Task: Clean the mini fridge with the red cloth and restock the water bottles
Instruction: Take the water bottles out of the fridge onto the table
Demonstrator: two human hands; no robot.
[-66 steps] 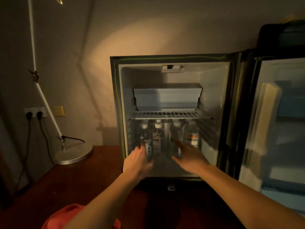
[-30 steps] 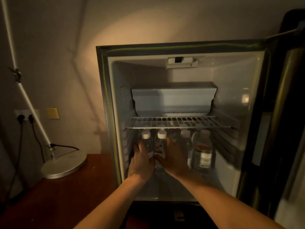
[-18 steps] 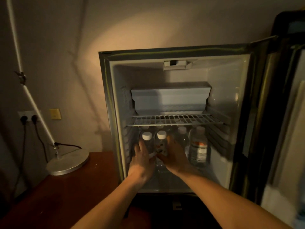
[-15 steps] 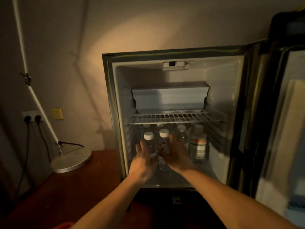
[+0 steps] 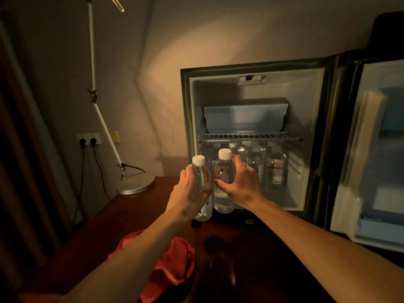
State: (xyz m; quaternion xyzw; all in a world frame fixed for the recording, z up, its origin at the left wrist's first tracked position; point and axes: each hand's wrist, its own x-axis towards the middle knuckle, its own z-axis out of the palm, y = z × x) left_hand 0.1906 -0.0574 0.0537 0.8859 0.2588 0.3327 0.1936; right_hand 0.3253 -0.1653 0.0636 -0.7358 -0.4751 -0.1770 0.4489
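Observation:
The mini fridge [image 5: 253,73] stands open on a dark wooden table [image 5: 251,259]. My left hand [image 5: 185,195] grips a clear water bottle [image 5: 202,171] with a white cap. My right hand [image 5: 240,184] grips a second water bottle [image 5: 224,169] beside it. Both bottles are upright, side by side, held in front of the fridge's lower left opening above the table. Several more bottles [image 5: 274,167] stand on the fridge floor under the wire shelf [image 5: 247,135]. The red cloth [image 5: 175,263] lies crumpled on the table under my left forearm.
The fridge door [image 5: 371,149] hangs open at the right. A desk lamp's round base [image 5: 135,184] sits at the table's back left, its white arm [image 5: 102,119] rising up the wall. Two plugs sit in a wall socket [image 5: 88,139]. A curtain hangs at far left.
Both hands closed on two bottles on the fridge floor and have drawn them out toward me, left of the opening. The view pulled back, so the red cloth shows again.

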